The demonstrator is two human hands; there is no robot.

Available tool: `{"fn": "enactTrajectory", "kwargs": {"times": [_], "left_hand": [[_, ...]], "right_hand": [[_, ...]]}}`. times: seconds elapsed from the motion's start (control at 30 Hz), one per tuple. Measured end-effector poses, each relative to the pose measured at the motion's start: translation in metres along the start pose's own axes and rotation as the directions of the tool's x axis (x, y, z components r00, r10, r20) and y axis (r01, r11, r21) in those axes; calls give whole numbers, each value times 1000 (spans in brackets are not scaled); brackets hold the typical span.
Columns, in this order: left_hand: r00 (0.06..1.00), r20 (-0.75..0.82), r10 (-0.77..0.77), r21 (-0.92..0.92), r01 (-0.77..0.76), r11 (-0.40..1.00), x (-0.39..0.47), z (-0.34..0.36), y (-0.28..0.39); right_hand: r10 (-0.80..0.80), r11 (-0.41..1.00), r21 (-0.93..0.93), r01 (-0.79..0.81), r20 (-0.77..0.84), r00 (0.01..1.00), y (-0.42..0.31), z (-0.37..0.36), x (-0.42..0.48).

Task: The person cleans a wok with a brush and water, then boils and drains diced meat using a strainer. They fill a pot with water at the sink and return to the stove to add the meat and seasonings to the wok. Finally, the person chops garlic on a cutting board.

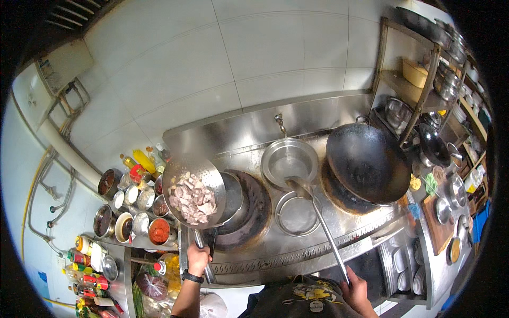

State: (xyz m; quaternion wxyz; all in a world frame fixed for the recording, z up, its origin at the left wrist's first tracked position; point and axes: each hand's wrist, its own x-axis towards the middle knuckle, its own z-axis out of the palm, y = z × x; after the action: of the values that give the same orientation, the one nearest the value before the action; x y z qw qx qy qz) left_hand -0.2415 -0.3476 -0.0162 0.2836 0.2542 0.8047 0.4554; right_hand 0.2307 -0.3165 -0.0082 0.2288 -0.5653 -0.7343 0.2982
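My left hand [198, 257], with a dark band at the wrist, grips the handle of a perforated steel strainer [214, 179]. Pale cooked-looking meat pieces [193, 200] lie in the strainer. Beneath it, a pan [234, 196] at the left burner is partly hidden. My right hand [355, 287] is closed around the end of a long-handled steel ladle [328, 234]. The ladle's head overlaps the near rim of a metal basin [267, 159] in this view. A tap [280, 121] runs water into that basin. Nearer me sits a round metal container [298, 233].
A large black wok [368, 163] rests tilted on the right burner. Seasoning bowls [159, 231] and bottles crowd the left side. At the right stand a metal shelf [417, 103] with pans and a wooden cutting board [436, 226]. A steel backsplash [238, 133] borders the stove.
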Motion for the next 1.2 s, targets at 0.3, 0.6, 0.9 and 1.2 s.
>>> {"fn": "enactTrajectory", "kwargs": {"times": [0.3,0.6,0.9,1.2], "left_hand": [[848,-257,464,685,-179,707,6,-18,5],[859,-256,442,414,-316,854,22,-20,-8],[999,49,-6,-549,32,835,-6,-21,6],[899,435,48,-520,208,828,-44,20,23]], "right_hand": [[-64,998,-10,64,15,998,-10,12,23],[-76,996,52,68,166,983,-30,25,39],[32,903,389,-183,364,931,-19,33,42],[238,661,611,-435,379,894,-27,2,44]]}}
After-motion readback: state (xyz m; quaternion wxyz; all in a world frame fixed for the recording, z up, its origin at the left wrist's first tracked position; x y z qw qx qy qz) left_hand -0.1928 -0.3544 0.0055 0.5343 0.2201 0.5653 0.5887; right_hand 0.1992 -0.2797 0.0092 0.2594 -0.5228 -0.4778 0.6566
